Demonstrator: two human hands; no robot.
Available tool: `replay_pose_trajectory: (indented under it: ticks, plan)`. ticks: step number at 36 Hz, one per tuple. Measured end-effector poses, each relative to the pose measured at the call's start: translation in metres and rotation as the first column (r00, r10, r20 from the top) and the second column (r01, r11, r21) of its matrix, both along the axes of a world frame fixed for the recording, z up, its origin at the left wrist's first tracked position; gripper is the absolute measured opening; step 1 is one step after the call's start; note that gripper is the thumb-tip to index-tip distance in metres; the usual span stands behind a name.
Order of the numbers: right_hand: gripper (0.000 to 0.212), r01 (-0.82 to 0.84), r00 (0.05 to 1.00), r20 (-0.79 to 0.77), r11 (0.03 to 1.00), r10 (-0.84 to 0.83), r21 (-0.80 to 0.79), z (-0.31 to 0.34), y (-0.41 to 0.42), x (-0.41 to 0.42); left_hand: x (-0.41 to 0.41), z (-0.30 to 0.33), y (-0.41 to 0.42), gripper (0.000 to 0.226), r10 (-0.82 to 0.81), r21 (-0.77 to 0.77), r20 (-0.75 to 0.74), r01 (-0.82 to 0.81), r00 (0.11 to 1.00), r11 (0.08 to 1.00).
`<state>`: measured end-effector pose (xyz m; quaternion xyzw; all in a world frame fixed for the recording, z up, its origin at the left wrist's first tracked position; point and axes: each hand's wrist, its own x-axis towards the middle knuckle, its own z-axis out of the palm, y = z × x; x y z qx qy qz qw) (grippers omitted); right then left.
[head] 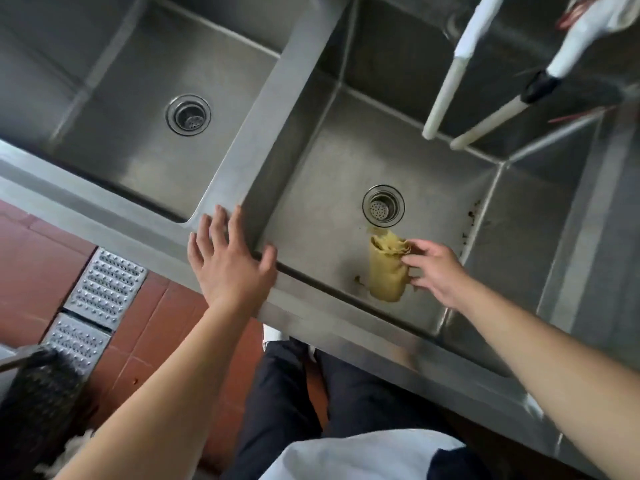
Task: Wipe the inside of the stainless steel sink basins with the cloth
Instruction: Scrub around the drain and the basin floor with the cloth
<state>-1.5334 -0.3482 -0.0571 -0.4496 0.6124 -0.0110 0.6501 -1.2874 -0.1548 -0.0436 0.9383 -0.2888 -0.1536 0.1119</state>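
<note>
Forearms reached up from the frame's bottom toward the sink's front rim (311, 296).
Left hand (228, 261), fingers spread and relaxed, lay at the divider corner; right hand (436, 271) pinched the bunched yellow cloth (386, 271) on the right basin (346, 174) floor, just below the drain (383, 205). Loose fingertip grip could slip, dragging cloth over the strainer.

Red-brown floor tiles (31, 265) carry a perforated metal drain grate (104, 287); a dark basket (38, 403) stands nearby.
</note>
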Motion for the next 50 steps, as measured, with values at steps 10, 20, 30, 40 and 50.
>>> replay_pose_trajectory:
  ticks: [10, 20, 30, 40, 50]
  plan:
    - [0.028, 0.505, 0.801, 0.306, 0.855, -0.515, 0.118, 0.068, -0.002, -0.045, -0.086, 0.088, -0.071, 0.046, -0.406, -0.244, -0.420, 0.330, 0.812, 0.912]
    - [0.022, 0.583, 0.767, 0.338, 0.812, -0.546, -0.011, 0.115, 0.019, -0.069, -0.194, 0.103, -0.145, 0.043, -0.409, -0.339, -0.734, 0.229, 0.542, 0.912]
    - [0.020, 0.246, 0.969, 0.112, 0.899, -0.220, -0.364, 0.115, 0.001, -0.124, -0.189, 0.067, -0.154, 0.024, -0.008, -0.041, -0.928, -0.081, 0.372, 0.996]
    - [0.056, -0.350, 0.808, -0.579, 0.700, -0.110, -0.622, 0.067, -0.110, -0.181, -0.171, 0.008, -0.198, 0.031, 0.128, 0.101, -0.962, -0.120, 0.240, 0.988]
    - [0.081, -0.639, 0.569, -0.822, 0.635, 0.012, -0.433, -0.001, -0.192, -0.176, -0.173, -0.086, -0.285, 0.040, 0.190, 0.132, -0.922, -0.186, 0.339, 0.974]
